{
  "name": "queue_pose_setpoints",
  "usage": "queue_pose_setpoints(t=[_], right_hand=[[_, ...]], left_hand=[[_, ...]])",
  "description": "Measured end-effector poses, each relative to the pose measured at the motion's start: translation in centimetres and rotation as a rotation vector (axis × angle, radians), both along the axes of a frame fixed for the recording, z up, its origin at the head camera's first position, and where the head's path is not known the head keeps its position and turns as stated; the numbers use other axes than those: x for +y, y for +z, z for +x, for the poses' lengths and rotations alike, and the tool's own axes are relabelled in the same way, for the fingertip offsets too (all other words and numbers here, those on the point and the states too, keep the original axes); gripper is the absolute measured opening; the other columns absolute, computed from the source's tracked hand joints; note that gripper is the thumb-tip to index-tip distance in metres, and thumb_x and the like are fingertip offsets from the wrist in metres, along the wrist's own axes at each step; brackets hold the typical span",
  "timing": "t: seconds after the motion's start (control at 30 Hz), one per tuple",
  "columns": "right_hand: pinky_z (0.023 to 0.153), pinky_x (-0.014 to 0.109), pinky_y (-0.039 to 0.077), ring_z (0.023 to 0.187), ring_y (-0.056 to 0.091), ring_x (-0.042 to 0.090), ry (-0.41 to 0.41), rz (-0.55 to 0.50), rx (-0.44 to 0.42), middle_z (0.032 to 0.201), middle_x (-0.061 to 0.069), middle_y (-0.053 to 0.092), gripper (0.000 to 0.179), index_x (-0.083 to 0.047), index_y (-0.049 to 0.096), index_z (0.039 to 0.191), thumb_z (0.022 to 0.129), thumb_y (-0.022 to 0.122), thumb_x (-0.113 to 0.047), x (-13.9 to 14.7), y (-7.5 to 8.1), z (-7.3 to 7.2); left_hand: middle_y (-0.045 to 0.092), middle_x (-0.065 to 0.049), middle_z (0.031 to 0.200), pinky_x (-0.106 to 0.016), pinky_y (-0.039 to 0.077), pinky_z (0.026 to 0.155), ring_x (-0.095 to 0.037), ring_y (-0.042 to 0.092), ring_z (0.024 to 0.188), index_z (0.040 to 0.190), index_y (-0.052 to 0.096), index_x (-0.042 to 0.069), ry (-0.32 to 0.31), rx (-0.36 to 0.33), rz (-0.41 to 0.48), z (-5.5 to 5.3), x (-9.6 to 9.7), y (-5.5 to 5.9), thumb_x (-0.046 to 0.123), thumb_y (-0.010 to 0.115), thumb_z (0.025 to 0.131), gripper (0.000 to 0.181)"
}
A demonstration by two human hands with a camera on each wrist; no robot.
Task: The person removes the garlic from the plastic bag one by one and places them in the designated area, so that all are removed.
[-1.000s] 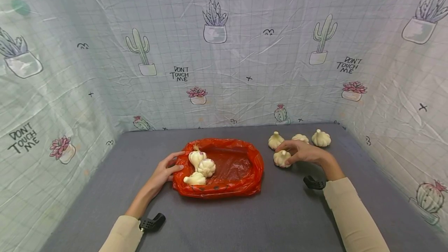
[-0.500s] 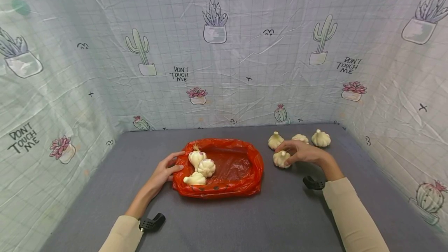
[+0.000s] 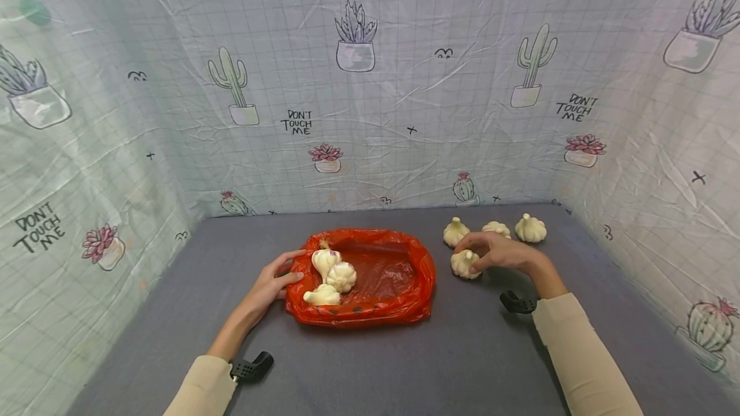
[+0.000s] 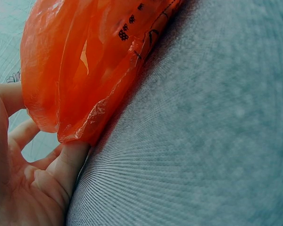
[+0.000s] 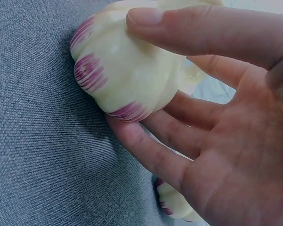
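A red plastic bag, its mouth rolled wide, sits on the grey table. Three garlic bulbs lie inside at its left end. My left hand grips that end, thumb at the rim and fingers around the side; the left wrist view shows its fingers against the red plastic. To the right of the bag, my right hand holds a garlic bulb between thumb and fingers. Purple streaks mark the underside of this bulb in the right wrist view, close over the cloth surface.
Behind my right hand are more garlic bulbs: one at left, one partly hidden and one at right. A cactus-print curtain encloses the back and sides of the grey table.
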State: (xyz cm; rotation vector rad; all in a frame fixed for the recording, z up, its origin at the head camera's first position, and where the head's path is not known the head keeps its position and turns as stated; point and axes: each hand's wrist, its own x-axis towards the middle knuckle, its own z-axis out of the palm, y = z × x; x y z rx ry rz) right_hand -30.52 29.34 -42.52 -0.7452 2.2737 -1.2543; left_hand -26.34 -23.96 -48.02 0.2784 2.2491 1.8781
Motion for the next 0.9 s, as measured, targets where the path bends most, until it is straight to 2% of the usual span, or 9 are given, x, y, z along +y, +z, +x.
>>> queue_pose_setpoints(t=[0.77, 0.9], right_hand=[[0.117, 0.070, 0.031, 0.144, 0.041, 0.047, -0.002, 0.028, 0.015, 0.141, 0.019, 0.060, 0.046, -0.001, 0.063, 0.134, 0.091, 0.075, -0.014, -0.04, -0.03, 0.02], [0.111, 0.057, 0.043, 0.133, 0.051, 0.039, -0.003, 0.035, 0.019, 0.139, 0.020, 0.061, 0.047, -0.001, 0.063, 0.134, 0.091, 0.075, -0.014, 0.02, -0.07, -0.09]], left_hand=[[0.046, -0.029, 0.151, -0.037, 0.064, 0.081, -0.024, 0.068, 0.111, 0.156, 0.044, 0.014, -0.003, -0.001, -0.007, -0.02, -0.06, -0.01, 0.021, 0.063, 0.103, 0.057], [0.045, -0.029, 0.150, -0.037, 0.064, 0.080, -0.024, 0.069, 0.110, 0.156, 0.044, 0.014, -0.002, -0.002, -0.002, -0.06, -0.06, -0.05, 0.021, 0.063, 0.103, 0.057]])
